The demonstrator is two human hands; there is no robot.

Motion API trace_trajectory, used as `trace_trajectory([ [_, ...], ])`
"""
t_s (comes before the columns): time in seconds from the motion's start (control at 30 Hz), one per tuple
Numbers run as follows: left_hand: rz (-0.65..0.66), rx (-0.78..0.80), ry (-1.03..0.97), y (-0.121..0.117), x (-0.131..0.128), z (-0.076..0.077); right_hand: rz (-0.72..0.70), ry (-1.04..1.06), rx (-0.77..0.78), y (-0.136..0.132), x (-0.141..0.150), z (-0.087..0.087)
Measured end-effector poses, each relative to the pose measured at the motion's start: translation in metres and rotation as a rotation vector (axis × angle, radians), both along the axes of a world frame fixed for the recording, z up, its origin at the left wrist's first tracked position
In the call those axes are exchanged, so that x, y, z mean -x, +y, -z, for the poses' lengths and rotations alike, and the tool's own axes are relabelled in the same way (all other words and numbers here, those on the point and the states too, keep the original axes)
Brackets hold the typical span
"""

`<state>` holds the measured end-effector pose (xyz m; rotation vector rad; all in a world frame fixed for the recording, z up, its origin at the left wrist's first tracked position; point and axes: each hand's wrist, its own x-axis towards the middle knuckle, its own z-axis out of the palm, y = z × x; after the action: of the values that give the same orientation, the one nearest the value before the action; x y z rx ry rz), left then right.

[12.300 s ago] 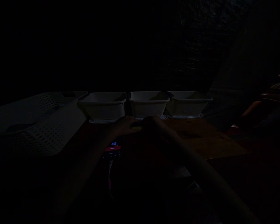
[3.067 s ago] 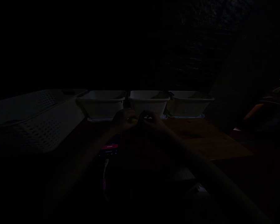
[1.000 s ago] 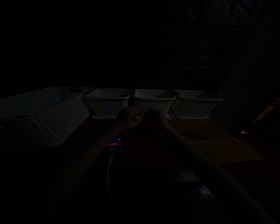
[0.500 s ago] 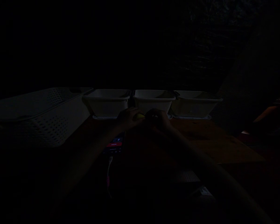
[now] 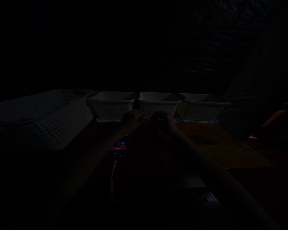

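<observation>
The view is very dark. My left hand point(image 5: 132, 119) is closed around a small yellow-green thing point(image 5: 146, 118), of which only a thin edge shows; its kind is too dim to tell. Close by on the right, my right hand point(image 5: 165, 122) has its fingers curled, and what they grip is lost in shadow. Both hands are in front of the middle white tub point(image 5: 158, 104), above the wooden table point(image 5: 220, 150).
Another white tub point(image 5: 112, 107) stands to the left and one more tub point(image 5: 201, 110) to the right. A perforated basket point(image 5: 79, 118) is far left. A lit phone point(image 5: 118, 148) with a white cable point(image 5: 113, 171) lies under my left forearm. Another person's arm point(image 5: 275, 118) shows at right.
Less of the yellow-green thing shows between my hands now. Both hands keep almost the same place; the whole view has shifted very slightly.
</observation>
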<state>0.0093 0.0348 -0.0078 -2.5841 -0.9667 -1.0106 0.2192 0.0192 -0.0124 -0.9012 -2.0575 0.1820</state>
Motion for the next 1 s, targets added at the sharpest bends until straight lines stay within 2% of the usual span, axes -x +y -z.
trace_trajectory([
  [0.27, 0.015, -0.036, -0.025, -0.002, -0.002, -0.003, -0.065, 0.003, -0.021, 0.003, 0.001, 0.004],
  [0.6, -0.058, -0.005, -0.039, -0.009, -0.003, -0.009, -0.134, 0.013, -0.065, 0.000, 0.003, 0.005],
  [0.83, -0.058, -0.041, -0.077, -0.008, 0.000, -0.011, -0.006, -0.053, -0.004, -0.004, 0.005, 0.005],
  [1.0, -0.076, -0.055, -0.097, -0.005, 0.002, -0.010, 0.090, -0.112, -0.016, -0.003, 0.005, 0.005],
])
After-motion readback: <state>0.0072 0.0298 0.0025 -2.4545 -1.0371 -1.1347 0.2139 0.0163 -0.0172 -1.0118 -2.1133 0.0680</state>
